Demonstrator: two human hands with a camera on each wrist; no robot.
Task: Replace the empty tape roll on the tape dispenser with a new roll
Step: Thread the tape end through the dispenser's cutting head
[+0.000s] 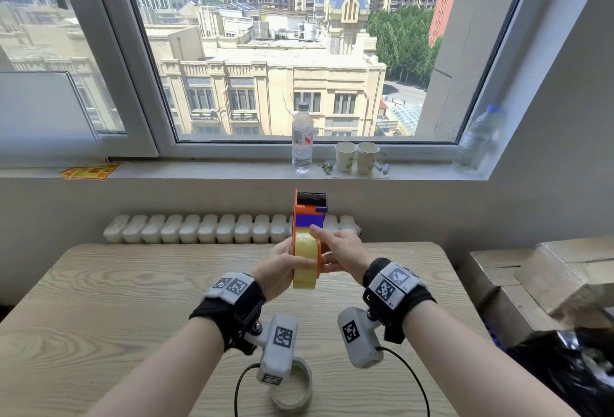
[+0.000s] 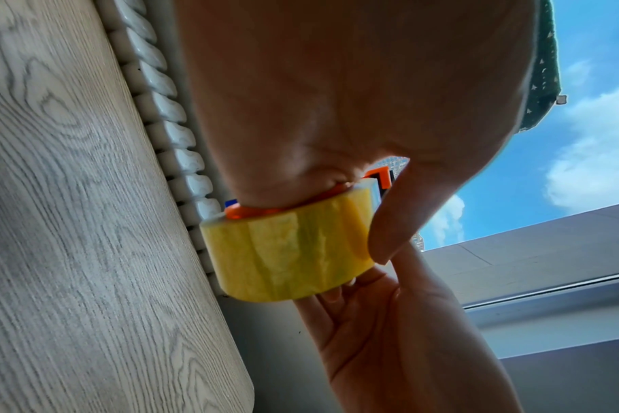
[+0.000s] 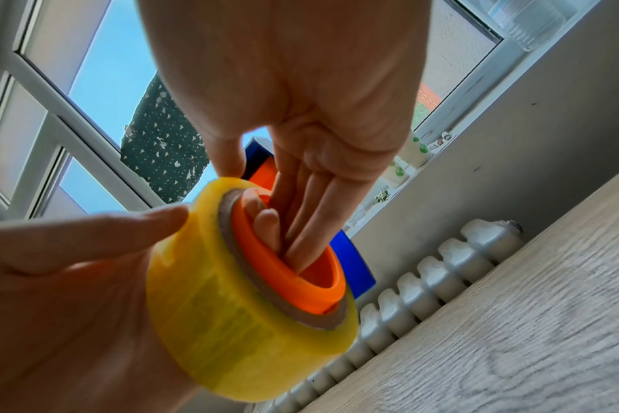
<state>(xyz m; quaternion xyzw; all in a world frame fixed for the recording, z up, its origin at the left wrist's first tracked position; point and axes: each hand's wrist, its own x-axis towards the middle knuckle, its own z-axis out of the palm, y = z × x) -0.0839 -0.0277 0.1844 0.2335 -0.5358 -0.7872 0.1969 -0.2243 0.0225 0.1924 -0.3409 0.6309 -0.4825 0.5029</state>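
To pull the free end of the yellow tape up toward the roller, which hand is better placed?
Probably the right hand: its thumb lies on top of the yellow tape roll, nearest the black roller. The left hand grips the roll and steadies the dispenser.

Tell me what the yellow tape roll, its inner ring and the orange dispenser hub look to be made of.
Tape roll: translucent yellowish plastic film, glossy, with light showing through the wound layers. Its inner ring: dull brown, likely cardboard, matte at the edge. Dispenser hub: smooth orange moulded plastic, probably rigid, with an even sheen.
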